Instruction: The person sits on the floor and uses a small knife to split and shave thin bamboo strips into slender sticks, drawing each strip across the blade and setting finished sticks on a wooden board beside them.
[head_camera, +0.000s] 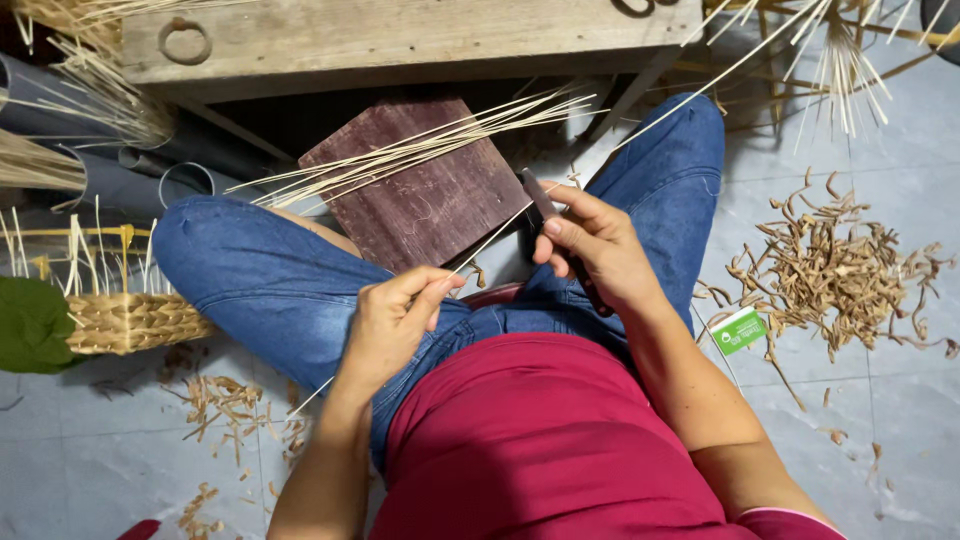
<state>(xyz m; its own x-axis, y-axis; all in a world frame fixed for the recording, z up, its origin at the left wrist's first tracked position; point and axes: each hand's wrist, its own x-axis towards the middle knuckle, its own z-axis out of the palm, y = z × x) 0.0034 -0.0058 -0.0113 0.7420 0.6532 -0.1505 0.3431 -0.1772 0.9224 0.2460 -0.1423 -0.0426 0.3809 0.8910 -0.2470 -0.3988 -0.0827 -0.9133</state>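
Now the left hand (395, 320) is closed, with thumb and forefinger pinching a thin pale cane strip (500, 232) that runs slanting up to the right, between both hands. The right hand (590, 245) is closed around a dark-handled knife (542, 200), and its blade touches the strip. Both hands are above the knees in blue jeans (280, 280). A dark brown square wooden board (430, 190) lies between the legs, with loose pale strips (420, 150) across it. A small woven straw basket (130, 320) stands at the left, and a pile of brown curled shavings (840, 270) lies on the grey floor at the right.
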